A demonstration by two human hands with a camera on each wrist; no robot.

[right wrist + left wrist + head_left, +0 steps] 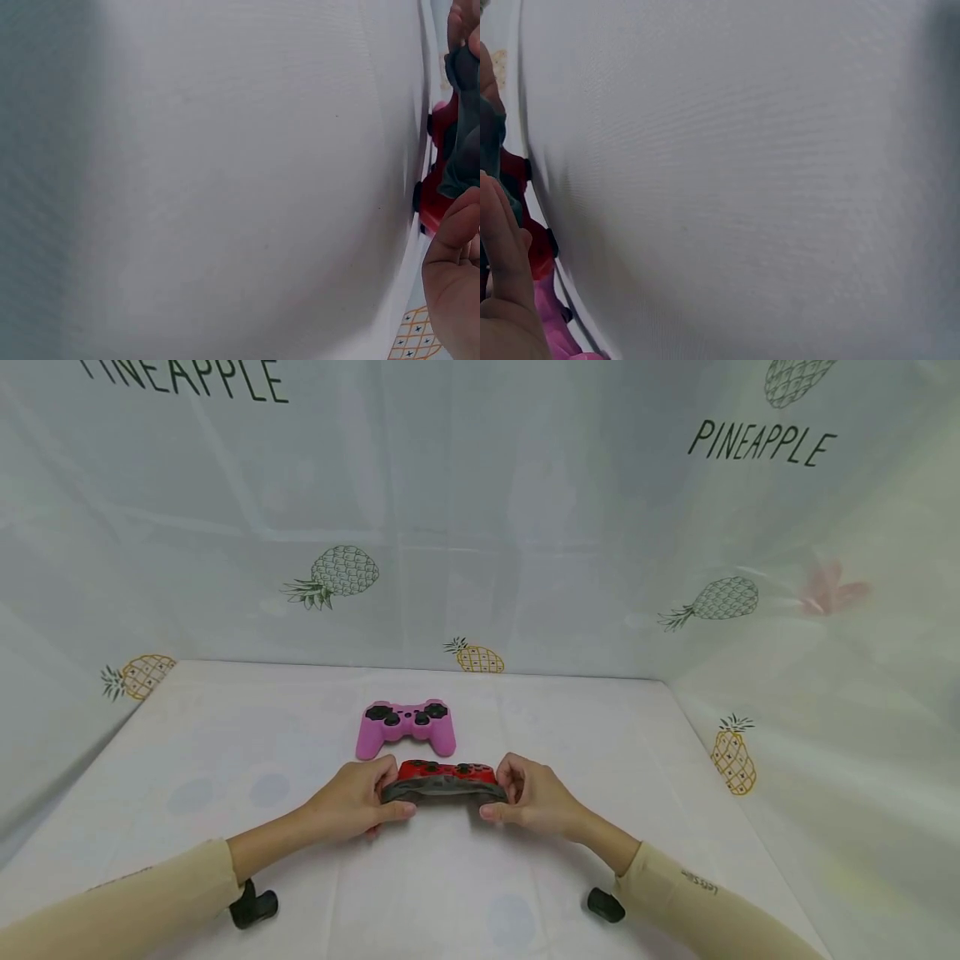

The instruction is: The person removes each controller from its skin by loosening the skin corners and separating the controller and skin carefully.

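Sleeve cuffs: nearest the camera, a cream left sleeve (161,889) and a cream right sleeve (708,902) reach in from the lower corners; black wrist devices (258,906) show just below both cuffs.
Red game controller (447,770): between the hands, near the middle of the table, its black-buttoned face seen at a low slant; whether its underside touches the cloth cannot be told.
Grey-green cover (441,786): soft-looking, running along the controller's near side and both ends, with the red face showing beyond its edge.
Left hand (351,800): pinching the left end of the cover, thumb on the near side, fingers bent behind.
Right hand (543,802): pinching the right end likewise, thumb in front, fingers curled.
Step in hand: judged from the grip, working the cover's edge at both ends of the controller; whether on or off, the pose alone does not settle.
Next move: would likely call for an even pull at both ends, thumbs steering the rim so that neither side slips.
Pink game controller (407,729): just beyond the red one, lying face up, apart from both hands.
White tablecloth (420,902): under everything, faint pale dots on it.
Pineapple-print curtain (487,485): hanging behind and at the sides.
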